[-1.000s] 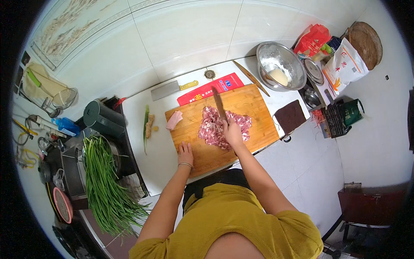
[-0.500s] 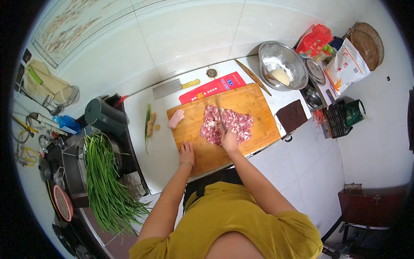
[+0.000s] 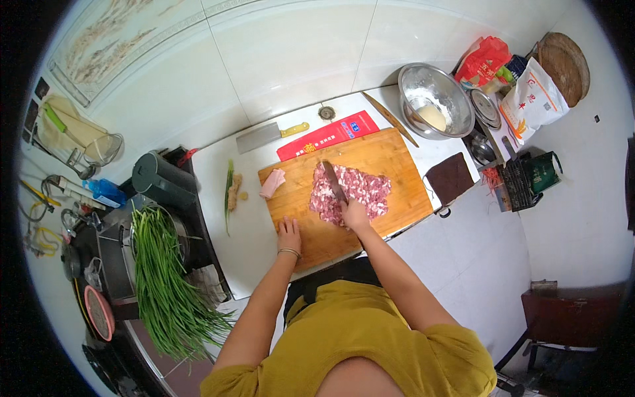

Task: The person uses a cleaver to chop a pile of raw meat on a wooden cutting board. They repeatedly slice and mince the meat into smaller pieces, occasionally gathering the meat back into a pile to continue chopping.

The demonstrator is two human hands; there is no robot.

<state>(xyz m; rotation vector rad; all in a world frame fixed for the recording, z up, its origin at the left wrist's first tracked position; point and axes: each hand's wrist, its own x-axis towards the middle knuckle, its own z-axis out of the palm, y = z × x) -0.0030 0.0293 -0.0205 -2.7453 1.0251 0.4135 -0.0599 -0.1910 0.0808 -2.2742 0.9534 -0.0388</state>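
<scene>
My right hand (image 3: 354, 214) is closed round the handle of a knife (image 3: 335, 182), whose dark blade lies over a spread of chopped red and white meat (image 3: 368, 192). The meat covers the middle of a wooden cutting board (image 3: 403, 169). At the board's near left part, my left hand (image 3: 289, 238) rests flat with its fingers stretched out and holds nothing. A pale pink piece of meat or skin (image 3: 272, 182) sits at the board's left edge. Beside the board lie a green onion (image 3: 229, 195) and a piece of ginger (image 3: 234, 190).
Behind the board are a cleaver (image 3: 259, 137), a red knife sleeve (image 3: 327, 135) and a long wooden strip (image 3: 389, 118). A steel bowl with dough (image 3: 433, 118) stands far right, near a white bag (image 3: 534, 99). Long green chives (image 3: 162, 284) hang over the sink at left.
The knife blade, upright and blurred before, is now tipped lower across the meat, pointing away and left. My left hand keeps its place on the board.
</scene>
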